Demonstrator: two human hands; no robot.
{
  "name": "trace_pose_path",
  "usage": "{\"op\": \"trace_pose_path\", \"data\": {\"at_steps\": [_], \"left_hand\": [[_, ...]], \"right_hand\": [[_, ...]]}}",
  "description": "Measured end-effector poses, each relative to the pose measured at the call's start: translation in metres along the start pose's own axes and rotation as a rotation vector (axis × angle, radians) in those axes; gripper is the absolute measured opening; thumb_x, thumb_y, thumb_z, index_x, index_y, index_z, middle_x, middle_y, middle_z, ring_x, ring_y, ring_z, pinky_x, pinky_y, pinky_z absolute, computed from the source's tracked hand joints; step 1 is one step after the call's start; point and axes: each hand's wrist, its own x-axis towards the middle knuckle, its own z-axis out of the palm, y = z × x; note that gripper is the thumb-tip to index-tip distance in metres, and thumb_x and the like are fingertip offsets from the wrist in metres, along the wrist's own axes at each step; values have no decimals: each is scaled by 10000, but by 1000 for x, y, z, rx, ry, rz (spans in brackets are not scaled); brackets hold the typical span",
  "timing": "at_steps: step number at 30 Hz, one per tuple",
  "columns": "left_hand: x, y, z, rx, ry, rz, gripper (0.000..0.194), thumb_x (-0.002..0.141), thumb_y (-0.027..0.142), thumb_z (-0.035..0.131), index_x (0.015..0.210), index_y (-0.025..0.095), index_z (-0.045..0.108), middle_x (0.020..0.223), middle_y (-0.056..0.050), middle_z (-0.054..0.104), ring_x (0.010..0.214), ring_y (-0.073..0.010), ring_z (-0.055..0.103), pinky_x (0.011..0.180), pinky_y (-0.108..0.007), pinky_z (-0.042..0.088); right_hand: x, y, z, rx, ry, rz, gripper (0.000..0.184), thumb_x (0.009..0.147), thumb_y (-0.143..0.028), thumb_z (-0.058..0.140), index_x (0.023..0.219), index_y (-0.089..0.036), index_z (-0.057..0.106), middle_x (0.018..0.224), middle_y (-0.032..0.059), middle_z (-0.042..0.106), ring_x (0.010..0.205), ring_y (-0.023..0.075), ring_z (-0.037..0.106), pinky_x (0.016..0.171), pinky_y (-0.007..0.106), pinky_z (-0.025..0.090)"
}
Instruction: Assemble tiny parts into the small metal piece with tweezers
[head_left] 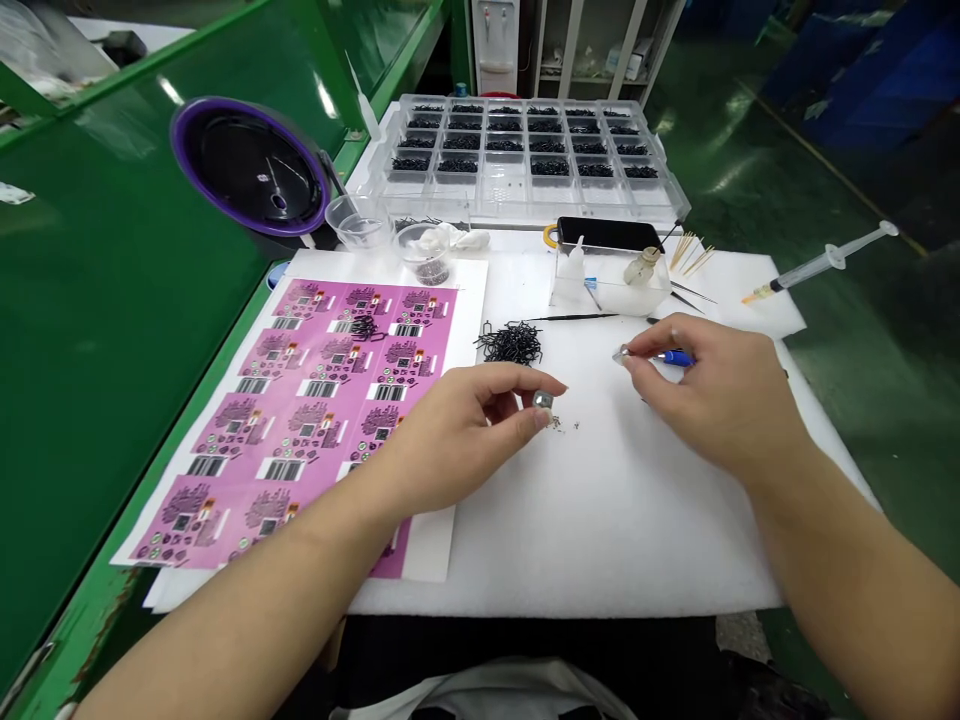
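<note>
My left hand (480, 425) reaches over the white work sheet (585, 540), thumb and forefinger closed on a small shiny metal piece (543, 400). Tiny brownish bits (559, 424) lie just past its fingertips. My right hand (712, 385) pinches a small silvery tip (621, 354) between thumb and forefinger, a little above the sheet. A blue pen-like thing (677, 357) shows in the gap of that hand; I cannot tell whether it is held or lying behind. Beyond my left hand sits a pile of bent black pins (511, 343).
A pink printed label sheet (315, 375) carries a smaller heap of black pins (365, 327). Behind stand clear cups (430, 252), a compartment box (502, 180) of black pieces, a phone (609, 234), a glass bottle (643, 265), a syringe (821, 262) and a purple-rimmed round device (251, 165).
</note>
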Motion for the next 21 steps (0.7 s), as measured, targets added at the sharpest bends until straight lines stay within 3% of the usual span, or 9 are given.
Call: {"op": "trace_pose_path", "data": {"at_steps": [3,5,8,11,13,17,21], "left_hand": [[-1,-3,-2,-21,26,15,254,899,348,606,1114,242,691,896,-25,641,760,-161,555,668,-284,444],[-2,-5,-3,-49,72,44,224,903,326,609,1097,250,690,861,-15,620,732,-148,527,649,-276,420],[-3,-9,-6,-173,193,111,167,890,259,628,1038,251,705,841,-8,597,744,-137,513,655,-266,397],[-2,-15,-8,-336,309,184,163,864,194,637,982,264,724,763,8,555,705,-123,494,638,-253,382],[0,-18,-8,-394,350,223,186,836,158,641,952,269,736,726,15,533,668,-112,477,609,-244,365],[1,-20,-7,-395,355,239,205,808,131,643,923,265,747,704,19,515,640,-100,454,574,-235,338],[1,-18,-7,-371,338,225,189,817,149,634,928,259,741,725,15,531,654,-105,471,580,-242,347]], "right_hand": [[12,18,0,-198,-222,71,55,796,-250,625,797,-235,678,777,12,714,723,235,640,608,339,423],[16,17,1,-192,-197,55,72,792,-267,639,833,-224,679,830,25,701,742,227,624,636,341,422],[22,-2,5,-62,-126,-44,82,818,-250,629,868,-208,680,897,36,673,739,186,598,674,321,425],[30,-23,20,-6,-363,-69,132,872,-206,549,882,-215,681,931,35,677,796,178,604,681,296,418],[36,-32,34,-32,-440,-36,115,872,-229,556,870,-199,667,928,55,683,808,196,605,643,295,398],[46,-37,55,-55,-431,9,123,879,-266,549,826,-189,628,856,56,687,755,192,592,590,289,364],[49,-38,55,-34,-470,11,101,842,-248,574,762,-206,618,750,16,684,668,162,580,539,271,350]]}}
